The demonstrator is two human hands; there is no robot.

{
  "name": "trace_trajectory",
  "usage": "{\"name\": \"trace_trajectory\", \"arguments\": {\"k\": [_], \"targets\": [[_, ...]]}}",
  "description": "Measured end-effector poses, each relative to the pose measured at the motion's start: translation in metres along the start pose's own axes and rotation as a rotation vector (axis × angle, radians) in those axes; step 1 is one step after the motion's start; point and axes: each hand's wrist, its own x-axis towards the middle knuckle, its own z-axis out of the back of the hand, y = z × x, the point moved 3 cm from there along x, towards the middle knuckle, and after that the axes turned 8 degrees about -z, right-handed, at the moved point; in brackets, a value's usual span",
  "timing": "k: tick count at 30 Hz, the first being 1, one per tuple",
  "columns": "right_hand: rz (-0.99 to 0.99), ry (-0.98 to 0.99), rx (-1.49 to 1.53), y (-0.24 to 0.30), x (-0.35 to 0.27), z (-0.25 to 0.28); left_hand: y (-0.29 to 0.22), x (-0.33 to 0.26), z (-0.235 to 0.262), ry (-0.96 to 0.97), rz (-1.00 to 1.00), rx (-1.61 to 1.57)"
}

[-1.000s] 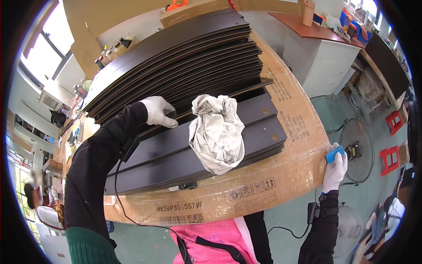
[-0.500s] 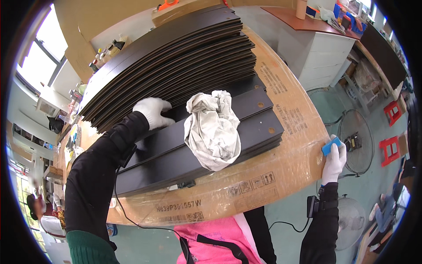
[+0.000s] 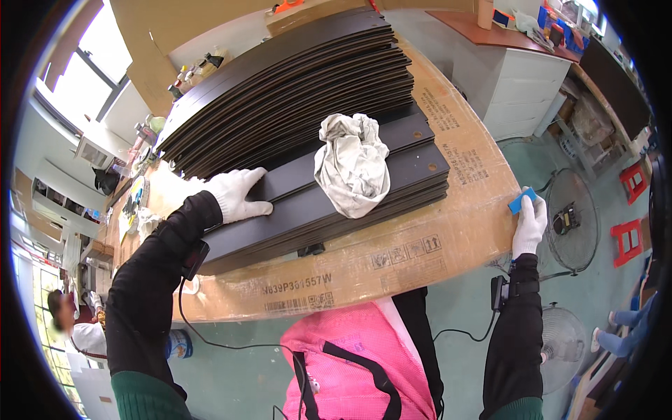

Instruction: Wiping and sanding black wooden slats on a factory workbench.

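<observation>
My left hand (image 3: 238,197), in a white glove, lies with thumb and fingers apart on the left part of the near stack of dark boards (image 3: 290,222). A crumpled, smudged white cloth (image 3: 352,166) rests on these boards. Past the right edge of the cardboard-covered table, my gloved right hand (image 3: 530,229) pinches a small blue block (image 3: 522,201); its material is unclear. Behind the near stack, many more dark boards (image 3: 301,77) lean in a long fanned row. Round holes show at the right ends of the near boards.
Printed cardboard under clear film (image 3: 483,234) covers the table. Beyond its right side stand fans (image 3: 570,220) and red stools (image 3: 626,243). Bottles (image 3: 192,75) sit at the back left. A pink bag (image 3: 350,364) is below the front edge. Another person (image 3: 84,329) is far left.
My left hand has shifted toward me, from beside the leaning row onto the near boards, and its fingers now lie on top. My right hand keeps hold of the blue block. The view has tilted slightly.
</observation>
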Motion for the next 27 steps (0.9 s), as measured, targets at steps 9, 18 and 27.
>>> {"name": "trace_trajectory", "arguments": {"k": [9,18,27], "targets": [[-0.286,0.183,-0.116,0.024,-0.003,-0.029,0.001,-0.026,-0.015,-0.417,-0.152,0.041],[-0.098,0.289,-1.219,0.020,-0.016,-0.134,-0.066,-0.061,0.011,-0.389,-0.264,-0.115],[1.010,0.465,-0.879,0.177,-0.204,-0.179,-0.140,-0.093,-0.024,-0.388,-0.232,-0.115]]}}
